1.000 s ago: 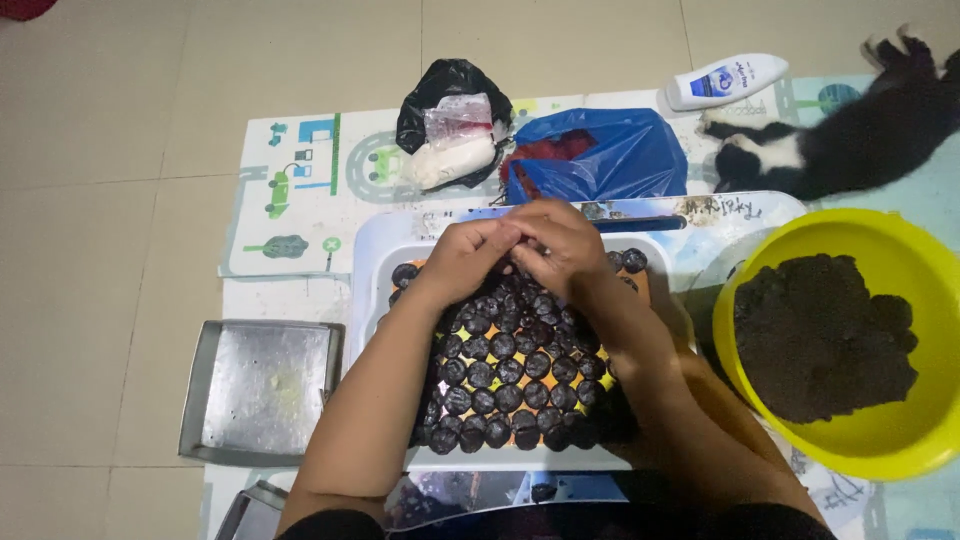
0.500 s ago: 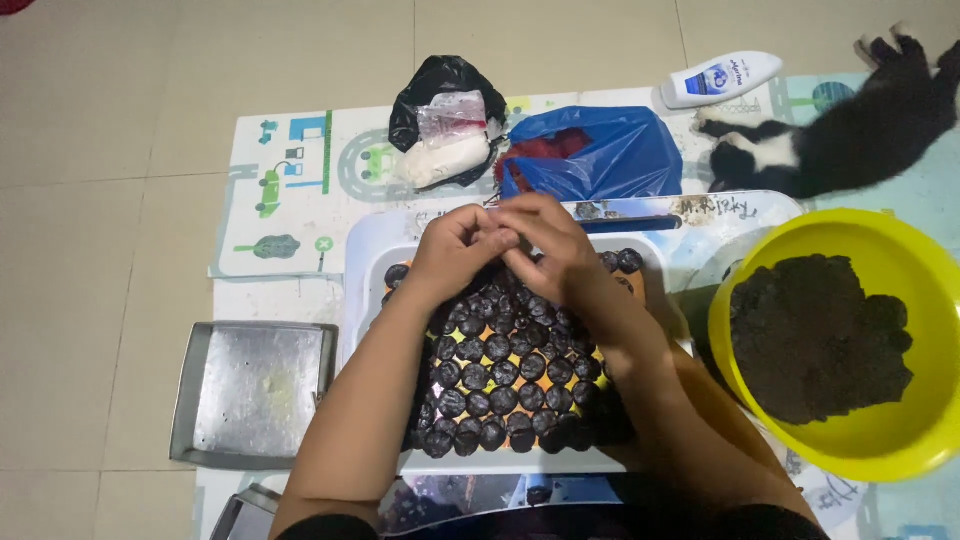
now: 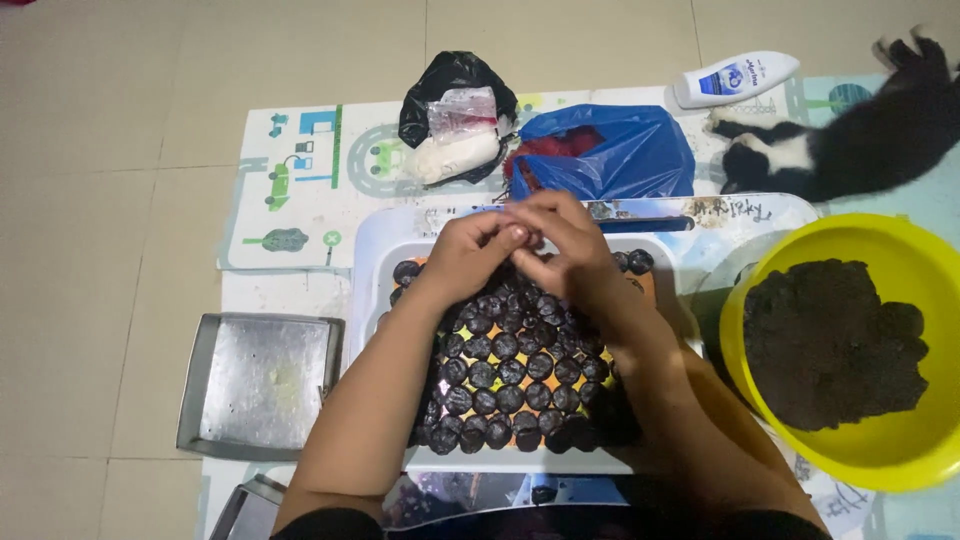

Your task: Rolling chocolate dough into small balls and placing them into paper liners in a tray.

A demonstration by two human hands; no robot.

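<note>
A white tray (image 3: 372,262) lies in front of me, packed with several rows of small dark round balls (image 3: 505,375). Both hands meet over the tray's far end. My left hand (image 3: 470,255) and my right hand (image 3: 560,245) press their fingertips together, apparently around a small dark piece that the fingers mostly hide. To the right stands a yellow bowl (image 3: 880,460) holding a lump of dark dough (image 3: 830,340).
A metal tray (image 3: 260,385) lies on the floor at the left. Behind the white tray sit a black bag with white packets (image 3: 455,120), a blue plastic bag (image 3: 620,150) and a white bottle (image 3: 735,78). A black-and-white cat (image 3: 850,145) lies at the far right on the printed mat (image 3: 300,190).
Both hands have stayed joined over the tray's far end, with only small finger movement. The view has shifted slightly.
</note>
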